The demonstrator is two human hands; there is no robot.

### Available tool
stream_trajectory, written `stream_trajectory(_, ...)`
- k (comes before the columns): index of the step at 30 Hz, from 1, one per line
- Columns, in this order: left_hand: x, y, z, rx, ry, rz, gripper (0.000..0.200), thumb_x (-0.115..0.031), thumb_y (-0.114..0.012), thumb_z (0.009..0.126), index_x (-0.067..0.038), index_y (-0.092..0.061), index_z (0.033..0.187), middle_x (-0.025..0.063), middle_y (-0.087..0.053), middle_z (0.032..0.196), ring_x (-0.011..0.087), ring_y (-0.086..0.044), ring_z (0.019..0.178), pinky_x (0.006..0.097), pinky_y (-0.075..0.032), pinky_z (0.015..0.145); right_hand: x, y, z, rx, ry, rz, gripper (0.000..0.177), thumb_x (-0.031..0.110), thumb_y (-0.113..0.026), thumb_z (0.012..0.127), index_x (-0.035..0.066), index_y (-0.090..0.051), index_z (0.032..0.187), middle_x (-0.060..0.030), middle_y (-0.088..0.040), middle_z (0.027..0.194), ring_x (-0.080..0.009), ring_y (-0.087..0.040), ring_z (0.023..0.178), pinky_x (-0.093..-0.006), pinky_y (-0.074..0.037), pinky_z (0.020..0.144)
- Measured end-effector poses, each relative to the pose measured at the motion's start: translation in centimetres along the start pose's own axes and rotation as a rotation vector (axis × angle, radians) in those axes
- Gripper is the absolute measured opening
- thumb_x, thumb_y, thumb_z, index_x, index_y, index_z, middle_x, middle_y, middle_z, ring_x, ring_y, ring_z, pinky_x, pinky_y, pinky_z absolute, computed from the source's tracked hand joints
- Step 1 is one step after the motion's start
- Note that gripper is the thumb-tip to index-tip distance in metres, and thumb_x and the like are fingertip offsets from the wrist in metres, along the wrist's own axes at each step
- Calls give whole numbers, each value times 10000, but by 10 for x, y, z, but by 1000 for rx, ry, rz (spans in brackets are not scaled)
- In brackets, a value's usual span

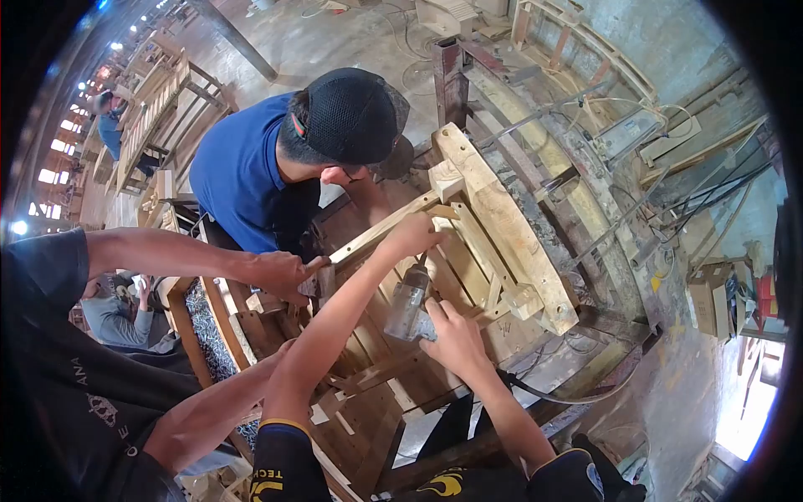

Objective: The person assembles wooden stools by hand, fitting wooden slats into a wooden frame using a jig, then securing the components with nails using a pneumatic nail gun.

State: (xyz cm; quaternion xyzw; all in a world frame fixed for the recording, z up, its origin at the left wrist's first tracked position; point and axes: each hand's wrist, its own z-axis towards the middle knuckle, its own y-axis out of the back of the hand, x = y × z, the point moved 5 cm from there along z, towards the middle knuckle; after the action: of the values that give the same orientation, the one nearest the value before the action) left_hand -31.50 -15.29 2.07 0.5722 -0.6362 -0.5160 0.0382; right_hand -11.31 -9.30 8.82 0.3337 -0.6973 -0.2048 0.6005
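Note:
A wooden frame with slats and a thick, curved end board (502, 226) lies across the work stand. My left hand (410, 237) reaches over the frame, its fingers closed near a joint; what they hold is hidden. Just below is a clear plastic bottle (405, 308) with a dark, narrow top pointing up toward my left hand. My right hand (456, 336) has its fingers against the bottle's right side and holds it. Light wooden blocks (525, 301) sit against the curved board.
A co-worker in a blue shirt (238, 171) and dark cap bends over the frame's far side. Another person's arms (180, 253) reach in from the left. A box of nails (209, 330) stands at left; a hose (577, 400) runs at lower right.

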Motion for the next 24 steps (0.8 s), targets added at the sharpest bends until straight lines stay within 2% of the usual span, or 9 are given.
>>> stream_trajectory(8, 13, -12, 15, -39, 8, -119, 467, -408, -555, 931, 23, -715, 846, 192, -687, 742, 329, -678, 715, 418, -520, 697, -2, -2, 6, 40, -17, -49, 657, 167, -777, 696, 27, -473, 1261, -174, -574, 1048, -399, -646, 844, -476, -523, 722)
stream_trajectory(11, 19, -19, 16, -145, 66, -50, 452, -386, -553, 937, 26, -707, 832, 185, -683, 724, 333, -675, 695, 418, -520, 682, -1, -2, 8, 59, -24, -54, 647, 162, -772, 708, 27, -465, 1262, -174, -575, 1044, -397, -649, 847, -479, -518, 729)
stream_trajectory(14, 20, -18, 17, -132, 111, -45, 436, -354, -546, 942, 28, -697, 796, 188, -678, 716, 333, -674, 698, 420, -518, 681, 0, 1, 9, 76, -38, -67, 650, 163, -769, 711, 26, -464, 1269, -175, -578, 1044, -396, -649, 851, -479, -517, 733)
stream_trajectory(17, 17, -18, 16, -113, 142, -85, 409, -341, -596, 900, 60, -672, 877, 252, -677, 830, 396, -669, 829, 475, -524, 764, -2, 1, 9, 80, -41, -70, 653, 168, -766, 716, 27, -463, 1277, -173, -578, 1047, -392, -651, 855, -479, -516, 736)
stream_trajectory(20, 20, -20, 17, -230, 156, -102, 434, -340, -555, 933, 43, -682, 773, 213, -655, 688, 351, -664, 679, 439, -506, 671, -3, 2, 10, 84, -47, -70, 649, 171, -765, 717, 27, -465, 1274, -170, -577, 1052, -390, -651, 860, -478, -515, 738)
stream_trajectory(24, 17, -22, 20, -216, 144, -60, 405, -331, -595, 905, 42, -685, 775, 215, -648, 670, 364, -658, 668, 448, -504, 659, -6, 1, 9, 84, -52, -72, 626, 169, -765, 718, 26, -473, 1253, -169, -575, 1058, -390, -650, 865, -479, -514, 739)
